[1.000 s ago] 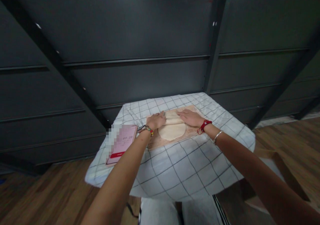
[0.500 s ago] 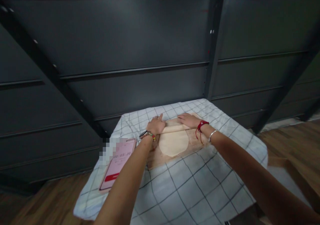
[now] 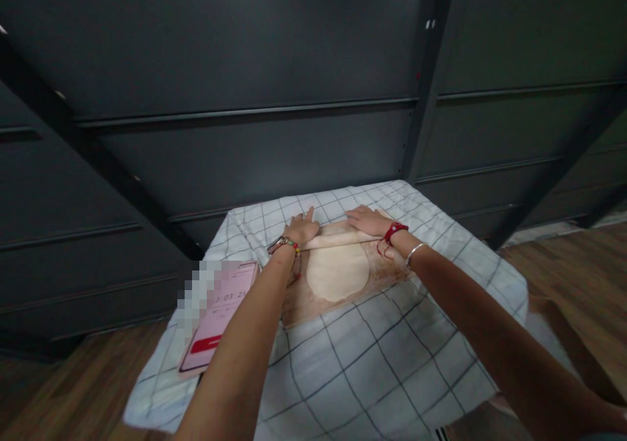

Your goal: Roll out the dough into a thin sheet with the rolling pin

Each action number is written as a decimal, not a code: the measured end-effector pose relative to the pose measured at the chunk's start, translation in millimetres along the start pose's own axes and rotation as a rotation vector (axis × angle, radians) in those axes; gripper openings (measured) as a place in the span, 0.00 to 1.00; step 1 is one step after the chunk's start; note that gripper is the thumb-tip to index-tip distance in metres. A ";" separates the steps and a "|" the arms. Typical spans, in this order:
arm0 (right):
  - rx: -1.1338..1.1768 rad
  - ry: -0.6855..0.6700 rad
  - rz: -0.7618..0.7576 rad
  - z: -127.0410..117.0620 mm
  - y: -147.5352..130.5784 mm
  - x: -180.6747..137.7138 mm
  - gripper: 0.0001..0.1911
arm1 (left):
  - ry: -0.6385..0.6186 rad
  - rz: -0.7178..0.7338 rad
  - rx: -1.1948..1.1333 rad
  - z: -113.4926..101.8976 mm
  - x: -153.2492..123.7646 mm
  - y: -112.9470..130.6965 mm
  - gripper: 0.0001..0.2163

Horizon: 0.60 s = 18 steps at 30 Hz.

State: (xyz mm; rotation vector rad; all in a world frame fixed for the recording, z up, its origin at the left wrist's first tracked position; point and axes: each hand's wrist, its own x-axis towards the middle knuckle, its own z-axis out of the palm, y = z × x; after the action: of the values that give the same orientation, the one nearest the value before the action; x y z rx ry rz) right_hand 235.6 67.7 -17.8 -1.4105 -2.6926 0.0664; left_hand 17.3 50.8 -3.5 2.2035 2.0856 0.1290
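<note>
While hands (image 3: 302, 230) cover rolling pin (image 3: 337, 239), more dough (image 3: 337, 274) shows than before.
</note>
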 end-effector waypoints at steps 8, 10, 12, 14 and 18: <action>0.019 0.041 -0.086 -10.1 -24.6 -42.4 0.22 | -0.057 -0.019 -0.013 0.6 -46.4 6.0 0.30; 0.079 0.051 -0.062 -10.6 -32.1 -55.5 0.24 | -0.067 0.010 0.027 -2.9 -58.0 8.7 0.30; 0.106 0.051 -0.050 -10.7 -39.0 -67.9 0.25 | -0.062 0.018 0.057 -7.0 -69.9 11.9 0.30; 0.110 0.045 -0.035 -11.2 -44.5 -77.6 0.26 | -0.058 0.007 0.070 -10.6 -80.5 15.1 0.28; 0.143 0.035 -0.012 -13.3 -49.2 -81.7 0.26 | -0.025 0.041 0.094 -12.6 -90.3 18.2 0.26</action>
State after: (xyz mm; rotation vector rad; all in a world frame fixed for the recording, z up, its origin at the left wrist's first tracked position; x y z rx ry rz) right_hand 243.1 -27.6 -6.0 -1.3409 -2.6096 0.2266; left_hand 28.6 -40.1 12.4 2.2886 2.0754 0.0070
